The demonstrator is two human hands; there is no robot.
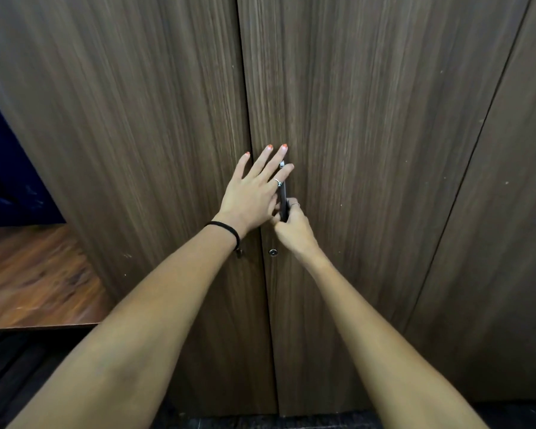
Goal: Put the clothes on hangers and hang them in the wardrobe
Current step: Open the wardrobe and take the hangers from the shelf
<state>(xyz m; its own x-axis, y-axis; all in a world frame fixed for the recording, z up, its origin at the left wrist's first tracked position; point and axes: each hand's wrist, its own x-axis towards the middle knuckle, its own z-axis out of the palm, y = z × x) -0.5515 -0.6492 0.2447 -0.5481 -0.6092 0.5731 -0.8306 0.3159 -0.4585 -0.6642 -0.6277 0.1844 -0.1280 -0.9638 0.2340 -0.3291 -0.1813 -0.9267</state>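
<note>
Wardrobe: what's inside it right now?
Cannot be seen. Both wardrobe doors are shut, hiding the interior. Only the right hand gripping the handle and the left hand flat on the doors show.

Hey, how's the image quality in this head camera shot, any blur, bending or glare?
Head view: the dark wood-grain wardrobe doors bow outward from wide-angle distortion; the reddish wooden surface at left is smeared by blur; left hand and right hand on the dark vertical handle look fairly sharp; lighting even, no glare.

Single head-worn view, facing forward and slightly down, close to closed wardrobe doors (353,150), forearms entering from below
</note>
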